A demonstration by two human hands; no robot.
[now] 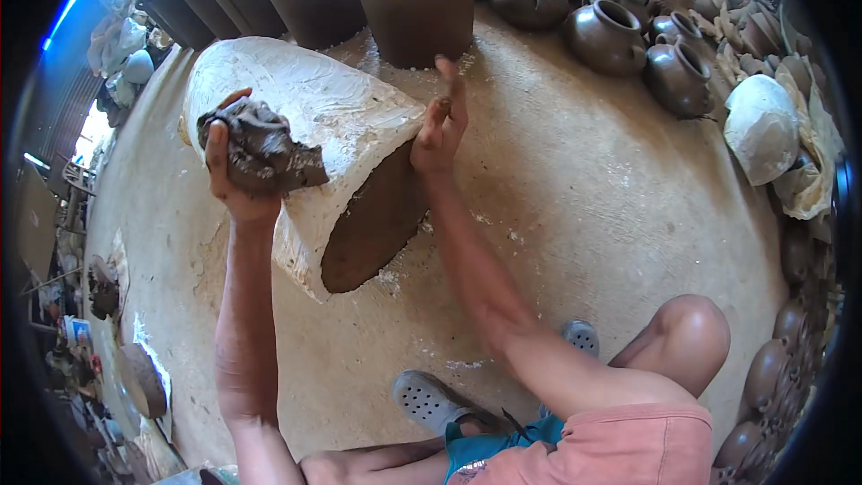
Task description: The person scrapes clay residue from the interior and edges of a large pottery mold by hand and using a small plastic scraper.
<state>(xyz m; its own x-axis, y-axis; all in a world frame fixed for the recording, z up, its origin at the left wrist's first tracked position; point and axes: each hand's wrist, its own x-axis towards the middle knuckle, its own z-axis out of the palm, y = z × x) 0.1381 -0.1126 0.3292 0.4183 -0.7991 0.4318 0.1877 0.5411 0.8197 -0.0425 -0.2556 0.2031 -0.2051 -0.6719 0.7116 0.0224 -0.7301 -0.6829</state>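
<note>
My left hand [232, 187] is raised and wrapped round a lump of wet dark clay [260, 148], whose ragged end sticks out to the right. Behind and below it, a large white plaster mould [301, 81] lies on its side on the floor. Its open end faces me and to the right, showing a dark brown clay surface [377, 224] inside. My right hand [440, 135] is beside the upper right rim of that opening, apparently touching it. One finger of it points up, the others are partly bent, and no object shows in it.
Tall dark clay vessels [409, 0] stand just beyond the mould. Several round brown pots [606, 34] sit at the far right, near a white plaster piece [761, 128]. More pots [766, 373] line the right edge. A grey clog [429, 400] is on my foot.
</note>
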